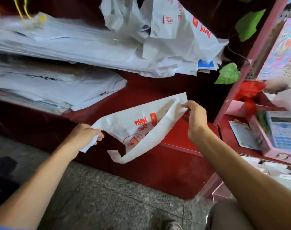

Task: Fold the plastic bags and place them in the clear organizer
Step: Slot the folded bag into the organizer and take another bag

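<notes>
A white plastic bag with red print hangs stretched between my hands above the red counter. My left hand grips its lower left corner. My right hand pinches its upper right edge, where the plastic folds over. One handle loop droops below the counter's front edge. The clear organizer cannot be told apart in this view.
Stacks of flat white bags fill the counter's left side, with loose crumpled bags at the back. A pink shelf frame stands on the right, holding a calculator and boxes. Green leaves hang beside it. Grey stone floor lies below.
</notes>
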